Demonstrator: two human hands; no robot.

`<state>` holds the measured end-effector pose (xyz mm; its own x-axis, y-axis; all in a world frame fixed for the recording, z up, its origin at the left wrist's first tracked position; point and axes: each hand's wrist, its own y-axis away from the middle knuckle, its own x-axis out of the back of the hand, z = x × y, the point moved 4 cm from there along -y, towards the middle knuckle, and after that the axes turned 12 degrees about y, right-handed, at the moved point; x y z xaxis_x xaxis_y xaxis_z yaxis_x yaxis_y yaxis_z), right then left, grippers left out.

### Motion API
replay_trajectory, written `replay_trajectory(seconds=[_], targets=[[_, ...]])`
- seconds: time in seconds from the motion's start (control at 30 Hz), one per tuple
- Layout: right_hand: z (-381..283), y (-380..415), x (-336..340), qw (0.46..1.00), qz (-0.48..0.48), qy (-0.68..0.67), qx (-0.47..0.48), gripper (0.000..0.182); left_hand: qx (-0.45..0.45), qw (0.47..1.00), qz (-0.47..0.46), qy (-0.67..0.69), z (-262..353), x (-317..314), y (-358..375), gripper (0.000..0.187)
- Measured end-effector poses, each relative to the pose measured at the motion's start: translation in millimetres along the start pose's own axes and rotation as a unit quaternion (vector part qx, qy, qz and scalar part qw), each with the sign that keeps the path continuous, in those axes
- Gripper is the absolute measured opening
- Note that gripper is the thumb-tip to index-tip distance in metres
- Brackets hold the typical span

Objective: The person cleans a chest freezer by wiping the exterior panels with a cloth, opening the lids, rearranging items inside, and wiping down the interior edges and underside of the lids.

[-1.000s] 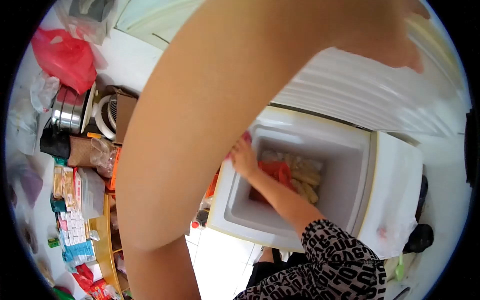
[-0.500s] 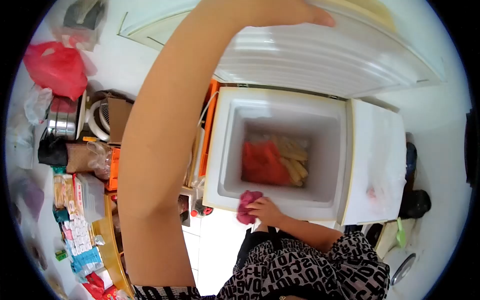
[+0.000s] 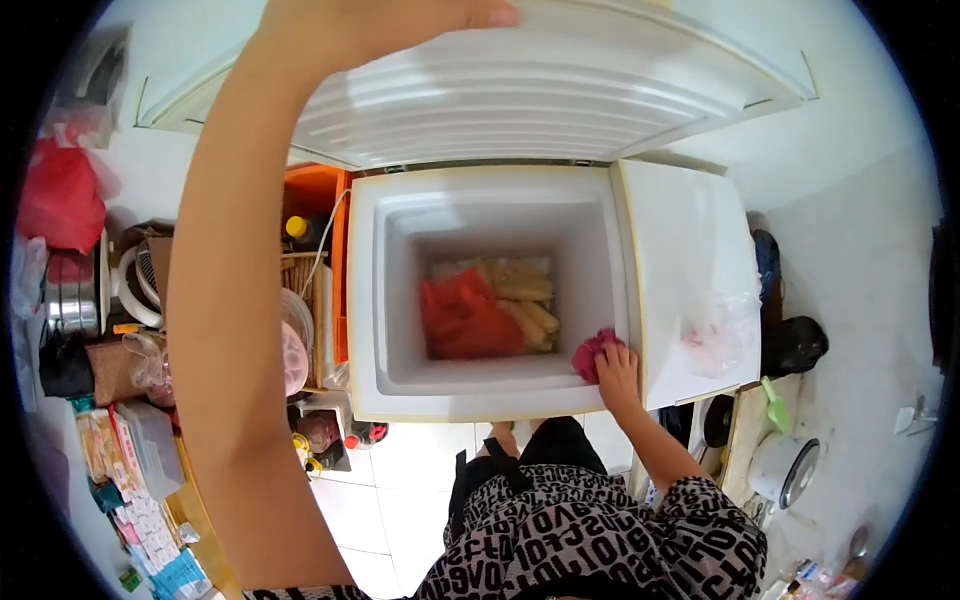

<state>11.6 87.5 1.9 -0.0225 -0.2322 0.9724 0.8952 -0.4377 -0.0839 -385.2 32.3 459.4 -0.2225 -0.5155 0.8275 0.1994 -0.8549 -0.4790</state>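
Note:
A chest freezer (image 3: 372,300) stands before me with its ribbed white lid (image 3: 480,110) raised. At the top of the view my left hand (image 3: 400,25) holds the lid, its thumb along the inner face; most of its fingers are cut off by the frame. My right hand (image 3: 617,375) is closed on a crumpled dark pink cloth (image 3: 598,355), pressed to the freezer's rim near the right front corner. Down on the freezer floor lie a red plastic bag (image 3: 462,318) and pale yellowish long pieces (image 3: 530,318) in clear wrapping.
A white surface (image 3: 685,240) with a clear plastic bag (image 3: 722,335) adjoins the freezer's right side. An orange crate (image 3: 318,182) stands on the left. Farther left are stacked boxes and bags. A white pot (image 3: 782,470) and a green utensil (image 3: 774,404) are at the lower right.
My right hand has moved the cloth from the front left rim to the right front corner. The view has shifted, so the freezer sits farther left. The lid stays raised under my left hand.

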Motion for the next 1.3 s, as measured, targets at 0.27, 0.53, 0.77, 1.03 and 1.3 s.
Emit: replay_trajectory(seconds=[0.27, 0.53, 0.77, 1.03, 1.3], targets=[[63.4, -205.6, -30.3, 0.995, 0.068, 0.022, -0.074, 0.033, -0.005, 0.995, 0.025, 0.095, -14.8, -8.5, -7.8, 0.068], [29.5, -95.7, -16.3, 0.991, -0.035, -0.012, -0.129, 0.033, 0.068, 0.997, 0.041, 0.011, 5.2, -7.8, -3.6, 0.068], [11.6, 35.9, 37.9, 0.976, -0.089, -0.120, -0.160, 0.030, -0.027, 0.996, 0.051, -0.065, 24.0, -16.7, 48.7, 0.066], [42.8, 82.4, 111.9, 0.906, -0.010, -0.231, -0.355, 0.017, -0.065, 0.996, 0.058, -0.033, 83.9, -62.1, 192.4, 0.070], [115.4, 123.3, 110.1, 0.800, 0.115, -0.270, -0.522, 0.016, -0.030, 0.998, 0.031, -0.052, 120.2, -155.1, 325.6, 0.049]])
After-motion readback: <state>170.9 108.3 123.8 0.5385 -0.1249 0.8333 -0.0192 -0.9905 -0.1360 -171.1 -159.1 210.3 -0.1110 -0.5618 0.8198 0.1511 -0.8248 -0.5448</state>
